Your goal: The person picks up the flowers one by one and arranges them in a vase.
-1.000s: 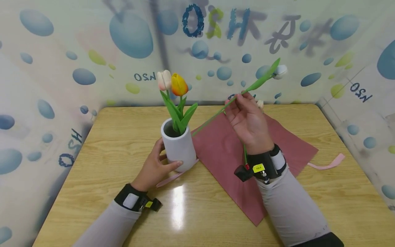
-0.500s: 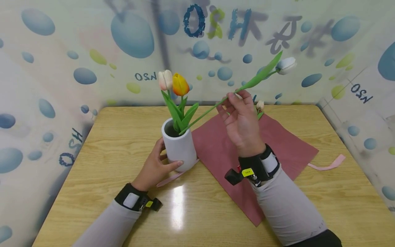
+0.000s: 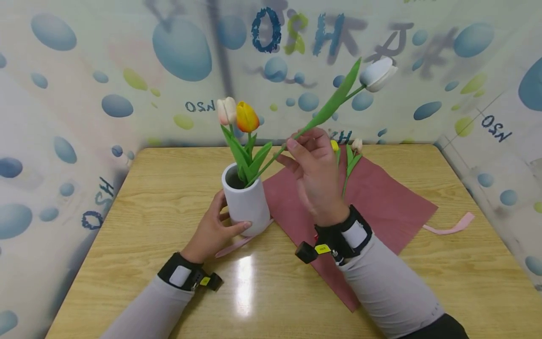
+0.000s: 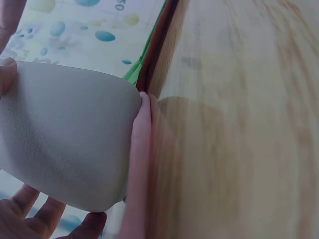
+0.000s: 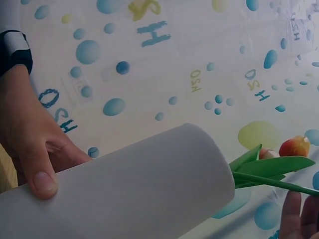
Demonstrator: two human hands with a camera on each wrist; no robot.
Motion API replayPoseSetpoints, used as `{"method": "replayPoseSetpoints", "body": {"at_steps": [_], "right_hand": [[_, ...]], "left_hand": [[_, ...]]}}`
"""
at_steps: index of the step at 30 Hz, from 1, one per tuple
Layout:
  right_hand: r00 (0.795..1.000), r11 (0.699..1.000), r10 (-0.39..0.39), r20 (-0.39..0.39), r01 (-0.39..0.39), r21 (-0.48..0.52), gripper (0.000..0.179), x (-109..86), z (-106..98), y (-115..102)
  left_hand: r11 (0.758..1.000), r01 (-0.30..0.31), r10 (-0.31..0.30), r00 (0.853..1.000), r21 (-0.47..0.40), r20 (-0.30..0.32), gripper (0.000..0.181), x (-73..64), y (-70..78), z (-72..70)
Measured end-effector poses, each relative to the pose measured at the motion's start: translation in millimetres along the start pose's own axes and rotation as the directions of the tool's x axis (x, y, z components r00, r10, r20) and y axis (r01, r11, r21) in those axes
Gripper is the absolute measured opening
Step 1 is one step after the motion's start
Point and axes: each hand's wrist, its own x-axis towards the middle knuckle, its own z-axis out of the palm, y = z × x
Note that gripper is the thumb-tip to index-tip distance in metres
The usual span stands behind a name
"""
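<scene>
A white vase (image 3: 247,207) stands on the table, and my left hand (image 3: 217,230) grips its lower part from the left. Inside it are a pale pink tulip (image 3: 226,111) and a yellow-orange tulip (image 3: 247,117), both upright with green leaves. My right hand (image 3: 317,174) pinches the green stem of a white tulip (image 3: 378,74) between thumb and fingers. That tulip leans to the upper right, and its stem's lower end is at the vase mouth. In the right wrist view the stem (image 5: 271,182) runs into the vase opening beside the leaves; its tip is hidden.
Dark red wrapping paper (image 3: 381,207) lies right of the vase. On its far part rest another pale tulip (image 3: 356,147) and a yellow flower (image 3: 334,145), partly behind my right hand. A pink ribbon (image 3: 450,225) sticks out at the right; more ribbon (image 4: 139,164) passes by the vase base.
My right hand has moved left and slightly down, bringing the white tulip's stem end from beside the vase to its mouth. The left hand keeps its grip on the vase.
</scene>
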Motion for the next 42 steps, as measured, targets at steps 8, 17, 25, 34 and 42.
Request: {"method": "replayPoseSetpoints", "body": {"at_steps": [8, 17, 25, 34, 42], "right_hand": [[0.997, 0.996, -0.016, 0.072, 0.022, -0.086, 0.020, -7.5, 6.7, 6.7], [0.984, 0.964, -0.007, 0.180, 0.054, -0.259, 0.018, -11.3, 10.9, 10.6], [0.973, 0.888, 0.042, 0.225, 0.066, -0.454, 0.014, -11.3, 13.8, 10.1], [0.972, 0.777, 0.030, 0.232, 0.123, -0.618, 0.018, -10.9, 16.8, 12.6], [0.967, 0.624, 0.045, 0.251, 0.169, -0.763, 0.016, -7.8, 17.1, 9.5]], "left_hand": [[1.000, 0.004, -0.004, 1.000, -0.001, -0.003, 0.096, 0.9, -2.0, -0.1], [1.000, 0.000, 0.000, 1.000, 0.006, -0.006, 0.096, 1.3, -1.2, 0.2], [1.000, -0.008, 0.008, 1.000, 0.005, -0.008, 0.096, 0.5, 1.1, 0.0], [1.000, -0.001, 0.001, 1.000, 0.014, -0.007, 0.098, -0.5, 0.7, 0.0], [1.000, 0.000, 0.000, 1.000, 0.018, -0.005, 0.098, 0.7, 0.6, -0.5]]}}
